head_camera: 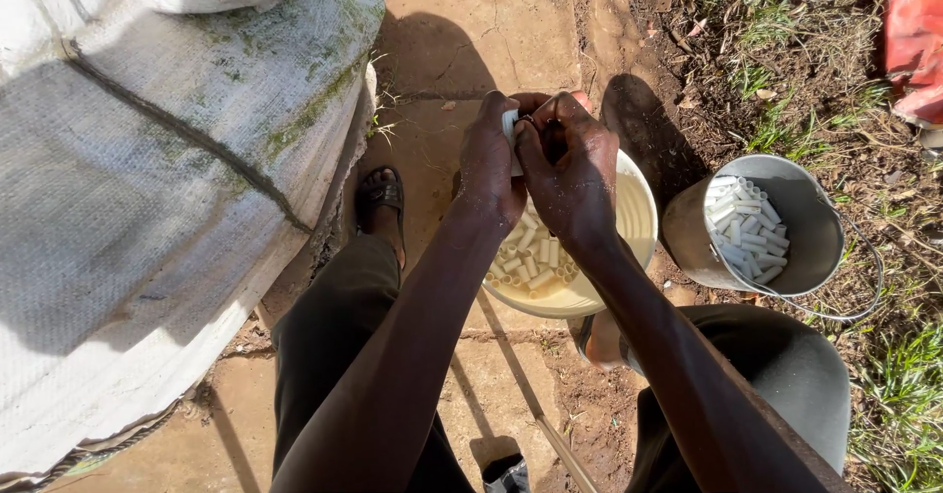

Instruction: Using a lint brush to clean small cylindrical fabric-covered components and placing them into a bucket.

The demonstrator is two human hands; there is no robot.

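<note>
Both hands (535,159) pinching white tube (510,125) (outdoors), concrete slab (471,41)

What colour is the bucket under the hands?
Cream-yellow bucket, holding short white tubes; clearest in the head view.

A cracked concrete slab (462,51), stained reddish-brown, gives way on its right to bare soil (688,31) with dry litter and tufts of grass (899,395). On the slab stands a cream bowl (638,213) holding short white tube pieces (530,262). Just beside it, on the soil, a grey metal bucket (810,223) with a wire handle holds more of them. A large white woven sack (147,189) rests on the slab's left, and a sandalled foot (381,198) stands near it.
</note>
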